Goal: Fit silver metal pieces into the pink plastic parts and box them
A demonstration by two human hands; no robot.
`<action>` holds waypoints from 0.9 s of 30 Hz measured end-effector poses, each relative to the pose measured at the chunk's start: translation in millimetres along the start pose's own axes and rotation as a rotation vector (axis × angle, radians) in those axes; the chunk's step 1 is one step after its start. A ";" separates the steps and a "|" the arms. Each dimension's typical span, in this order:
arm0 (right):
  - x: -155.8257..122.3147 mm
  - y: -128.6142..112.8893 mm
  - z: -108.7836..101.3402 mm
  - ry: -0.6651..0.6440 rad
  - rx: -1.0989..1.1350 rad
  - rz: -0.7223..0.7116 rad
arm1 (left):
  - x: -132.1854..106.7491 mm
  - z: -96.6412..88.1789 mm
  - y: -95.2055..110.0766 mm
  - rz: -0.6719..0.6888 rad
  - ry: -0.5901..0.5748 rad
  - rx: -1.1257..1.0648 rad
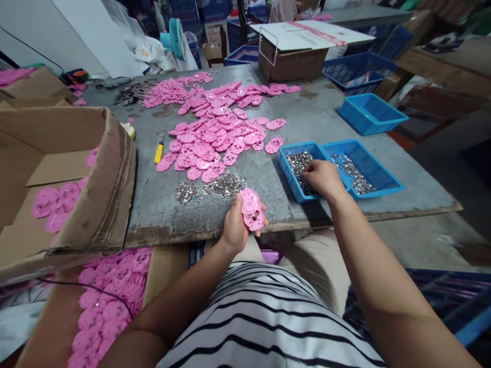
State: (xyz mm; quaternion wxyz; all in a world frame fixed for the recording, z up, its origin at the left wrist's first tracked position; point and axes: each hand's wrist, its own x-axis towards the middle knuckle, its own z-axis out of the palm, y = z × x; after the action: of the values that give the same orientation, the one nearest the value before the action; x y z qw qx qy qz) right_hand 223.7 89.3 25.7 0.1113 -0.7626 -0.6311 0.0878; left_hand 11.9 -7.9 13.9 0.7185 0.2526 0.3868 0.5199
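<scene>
My left hand (235, 225) is closed around a pink plastic piece (252, 208), held at the near edge of the grey table (161, 204). My right hand (321, 176) reaches into the nearer blue tray (286, 166), fingers curled down among small metal parts (299, 162); what they pinch is hidden. A second blue tray (378, 171) with more metal parts adjoins it on the right. A big spread of pink pieces (215, 135) covers the table's middle. A small heap of loose metal parts (218, 186) lies just beyond my left hand.
An open cardboard box (111, 174) with pink pieces stands at left; more pink pieces (111, 296) fill a box below. A yellow-handled tool (158, 152) lies beside the pile. An empty blue tray (370, 113) and a brown carton (295, 59) sit farther back.
</scene>
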 end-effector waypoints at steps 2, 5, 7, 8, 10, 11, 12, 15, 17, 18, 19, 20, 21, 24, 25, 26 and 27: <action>-0.9 -1.2 -1.3 0.008 0.050 0.026 | -0.2 -0.6 -1.0 0.009 -0.007 0.009; -3.0 -2.2 -2.2 0.058 0.174 0.051 | -0.9 -2.6 -3.2 0.024 -0.008 0.026; -4.5 -2.0 -2.8 0.084 0.276 0.045 | -1.6 -4.8 -4.7 0.025 0.005 0.031; -5.1 -1.9 -3.5 0.094 0.316 0.037 | -1.9 -6.0 -5.3 0.023 0.013 0.032; -7.0 -2.3 -5.2 0.123 0.362 0.020 | -2.1 -8.6 -6.1 0.024 0.027 0.034; -8.6 -3.1 -6.3 0.137 0.378 0.011 | -2.1 -9.7 -6.3 0.027 0.031 0.037; -11.0 -4.7 -7.2 0.147 0.400 -0.002 | -2.0 -10.4 -6.2 0.031 0.033 0.041; -24.2 -14.5 -7.8 0.128 0.474 -0.064 | -1.7 -10.3 -4.9 0.043 0.032 0.060; -38.0 -24.8 -5.6 0.038 0.559 -0.148 | -1.2 -8.5 -4.3 0.060 0.032 0.097; -45.9 -30.5 -3.8 -0.026 0.603 -0.201 | -0.8 -7.4 -4.4 0.073 0.036 0.122; -53.8 -36.1 -1.7 -0.096 0.636 -0.257 | -0.3 -6.4 -4.9 0.087 0.042 0.145; -61.5 -41.3 0.7 -0.162 0.649 -0.307 | 0.4 -5.7 -5.8 0.100 0.052 0.164; -68.5 -45.9 3.3 -0.216 0.640 -0.348 | 1.1 -5.2 -7.0 0.112 0.066 0.176; -83.0 -54.7 10.8 -0.281 0.538 -0.402 | 3.1 -5.5 -11.1 0.128 0.112 0.196; -85.4 -56.0 12.8 -0.284 0.513 -0.409 | 3.4 -6.0 -12.2 0.126 0.125 0.204; -86.8 -56.6 14.5 -0.283 0.496 -0.417 | 3.4 -6.6 -12.9 0.122 0.133 0.210; -87.4 -56.7 15.8 -0.276 0.489 -0.430 | 3.2 -7.2 -13.0 0.117 0.133 0.208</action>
State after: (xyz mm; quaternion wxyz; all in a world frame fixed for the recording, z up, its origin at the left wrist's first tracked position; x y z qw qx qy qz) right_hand 149.4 14.5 25.9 0.2204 -0.5441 -0.7466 0.3131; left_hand 13.7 -9.4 -1.1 0.6296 0.3127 0.4700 0.5338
